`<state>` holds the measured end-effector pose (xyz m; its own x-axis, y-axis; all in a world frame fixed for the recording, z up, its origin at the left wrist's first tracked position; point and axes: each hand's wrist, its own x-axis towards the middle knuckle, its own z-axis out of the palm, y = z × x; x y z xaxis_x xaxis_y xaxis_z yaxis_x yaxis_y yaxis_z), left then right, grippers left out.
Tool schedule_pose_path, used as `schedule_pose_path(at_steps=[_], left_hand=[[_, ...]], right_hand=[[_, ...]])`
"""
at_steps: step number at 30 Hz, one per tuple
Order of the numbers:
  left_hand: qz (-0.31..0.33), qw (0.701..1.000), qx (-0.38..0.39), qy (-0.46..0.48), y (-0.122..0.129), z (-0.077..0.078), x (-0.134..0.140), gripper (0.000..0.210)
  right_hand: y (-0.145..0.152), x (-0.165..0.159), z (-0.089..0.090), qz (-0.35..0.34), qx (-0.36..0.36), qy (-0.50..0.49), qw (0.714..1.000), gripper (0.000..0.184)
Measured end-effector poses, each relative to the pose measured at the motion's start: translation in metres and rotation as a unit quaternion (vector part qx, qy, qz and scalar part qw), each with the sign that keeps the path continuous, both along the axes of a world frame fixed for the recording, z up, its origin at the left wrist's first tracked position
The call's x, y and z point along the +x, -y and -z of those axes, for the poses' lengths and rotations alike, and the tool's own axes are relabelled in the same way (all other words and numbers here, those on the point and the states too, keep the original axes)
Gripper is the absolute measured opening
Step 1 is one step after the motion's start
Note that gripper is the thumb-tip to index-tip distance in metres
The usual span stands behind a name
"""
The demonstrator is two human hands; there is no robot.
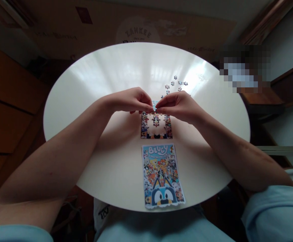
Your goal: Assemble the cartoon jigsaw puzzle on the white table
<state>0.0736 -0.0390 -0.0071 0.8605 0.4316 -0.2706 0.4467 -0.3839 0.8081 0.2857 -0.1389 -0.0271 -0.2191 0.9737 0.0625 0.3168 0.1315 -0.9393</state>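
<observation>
A partly assembled jigsaw puzzle (143,130) lies on the white table, its border joined around a gap with a small cluster of joined pieces in it. Above its upper part, my left hand (137,100) and my right hand (178,107) meet with thumbs and index fingers pinched. A small light-blue jigsaw piece (155,108) shows between the fingertips of both hands. My hands cover part of the puzzle's upper edge. Nearer to me lies a printed Bluey picture sheet (159,168) with a torn bottom edge.
Several loose jigsaw pieces (180,82) are scattered beyond my right hand, some hidden behind it. The oval white table (68,101) has a glossy surface with window reflections. A cardboard panel (98,30) stands behind it. Wooden furniture (7,107) is on the left.
</observation>
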Motion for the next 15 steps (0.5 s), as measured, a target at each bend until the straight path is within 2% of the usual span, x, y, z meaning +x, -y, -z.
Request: schedule_pose_path(at_steps=[9,15], left_hand=[[-0.002,1.000,-0.009,0.012,0.0001,-0.0006,0.0004,0.025],[-0.003,1.000,-0.011,0.015,-0.0007,-0.0006,-0.0010,0.025]], right_hand=[[-0.0004,0.0007,-0.0004,-0.012,0.023,-0.001,1.000,0.018],[0.0000,0.0035,-0.0017,-0.022,0.106,0.089,0.990,0.011]])
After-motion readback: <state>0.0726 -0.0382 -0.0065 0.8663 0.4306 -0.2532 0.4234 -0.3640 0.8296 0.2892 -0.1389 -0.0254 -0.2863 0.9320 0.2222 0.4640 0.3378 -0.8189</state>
